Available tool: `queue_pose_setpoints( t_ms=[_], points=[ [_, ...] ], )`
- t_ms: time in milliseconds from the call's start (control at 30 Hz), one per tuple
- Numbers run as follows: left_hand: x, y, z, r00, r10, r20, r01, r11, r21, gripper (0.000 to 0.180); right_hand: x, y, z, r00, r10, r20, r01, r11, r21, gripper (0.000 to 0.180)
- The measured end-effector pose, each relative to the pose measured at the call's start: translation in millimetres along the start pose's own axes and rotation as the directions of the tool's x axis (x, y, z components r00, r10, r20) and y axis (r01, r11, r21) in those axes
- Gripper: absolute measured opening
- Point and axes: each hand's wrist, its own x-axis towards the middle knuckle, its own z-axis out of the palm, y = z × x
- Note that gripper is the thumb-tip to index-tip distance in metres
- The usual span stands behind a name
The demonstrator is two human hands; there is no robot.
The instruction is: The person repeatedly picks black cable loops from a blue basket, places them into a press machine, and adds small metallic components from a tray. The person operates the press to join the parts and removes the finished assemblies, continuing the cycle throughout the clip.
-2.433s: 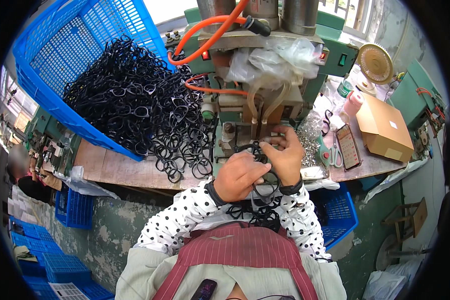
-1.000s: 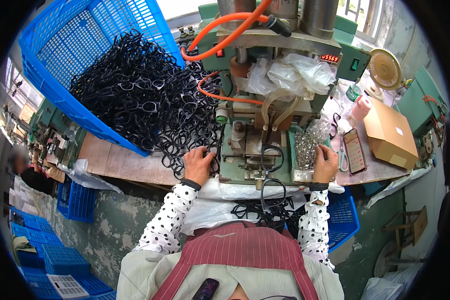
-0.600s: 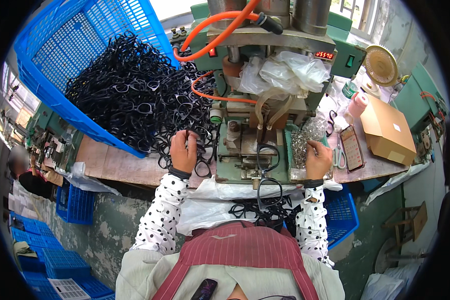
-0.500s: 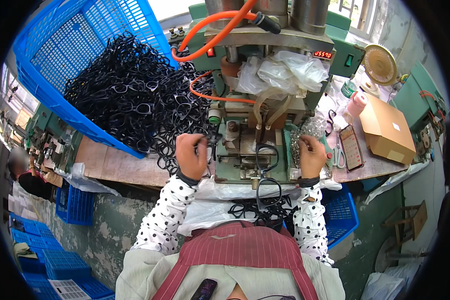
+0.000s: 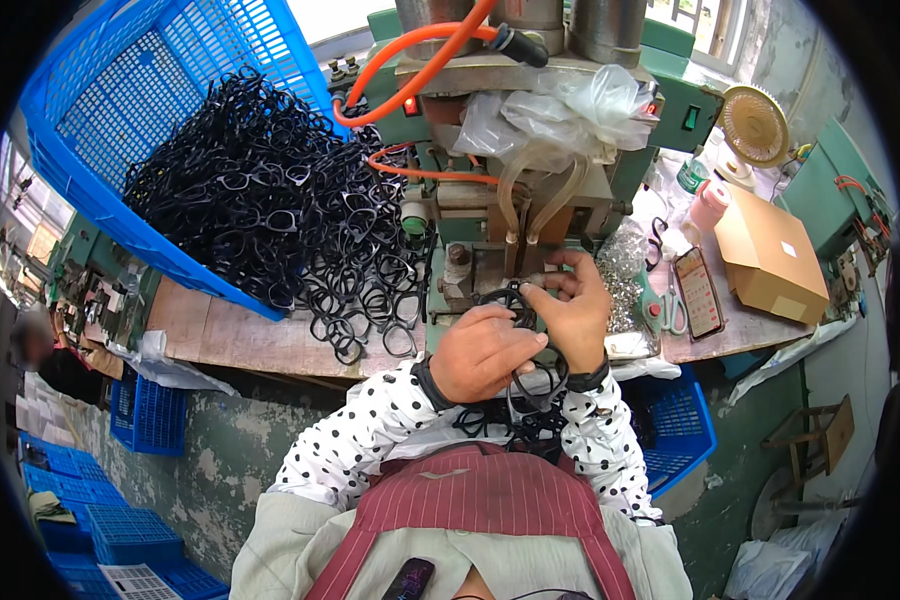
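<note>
Just below the middle of the frame, both hands meet in front of the green press machine [image 5: 530, 190]. The left hand [image 5: 485, 350] and the right hand [image 5: 575, 305] hold a thin black plastic eyeglass frame [image 5: 505, 300] between them, right at the foot of the machine's tooling. The left hand's fingers are curled down over the frame's lower part. The right hand's fingers [image 5: 550, 292] are pinched narrowly on its upper rim.

The frame looks very light and thin, probably a little springy rather than rigid, with smooth moulded rims that could slip or twist under a hard squeeze. The sturdiest hold seems to be at the bridge or the outer corners of the rims, with one hand on each side, as now.

A large heap of the same black frames [image 5: 270, 210] spills from the tilted blue plastic crate [image 5: 120, 110] in the upper left onto the wooden worktop [image 5: 230, 335]. More black frames [image 5: 515, 420] hang tangled below the hands, near the person's lap. At the right of the frame lie a brown cardboard box [image 5: 765, 255] and a dark phone [image 5: 700, 292].
</note>
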Motion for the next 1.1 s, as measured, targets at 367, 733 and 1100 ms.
queue_pose_setpoints(
  t_ms=[367,733,1100],
  points=[
    [9,4,-14,0.985,0.170,0.017,-0.170,0.985,-0.012,0.036,10,-2,10,0.998,0.029,0.047,-0.038,0.974,0.222,0.058],
    [46,-13,-70,0.601,-0.744,-0.290,0.592,0.659,-0.464,0.024,5,2,18,1.000,-0.016,-0.007,0.017,0.970,0.243,0.058],
    [1,3,-1,0.991,-0.039,0.125,0.054,0.991,-0.121,0.054,32,61,-64,0.862,-0.445,-0.242,0.113,0.635,-0.764,0.049]
  ],
)
